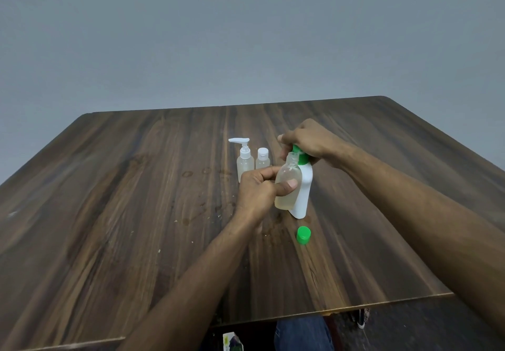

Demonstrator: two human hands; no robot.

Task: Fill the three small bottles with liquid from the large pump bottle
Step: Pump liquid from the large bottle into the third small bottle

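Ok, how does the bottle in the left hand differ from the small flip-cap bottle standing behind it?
The held bottle is open, its green cap lying on the table; the flip-cap bottle is closed with a white cap. The held bottle looks larger and tilts toward the pump; the flip-cap bottle stands upright. Both are translucent and hold pale liquid.

Dark wood-grain table (136,186) bearing a white bottle with green collar (302,197), a loose green cap (303,235) just in front of it, and two small clear bottles behind. The pump-topped bottle (244,159) and flip-capped bottle (262,158) stand side by side.
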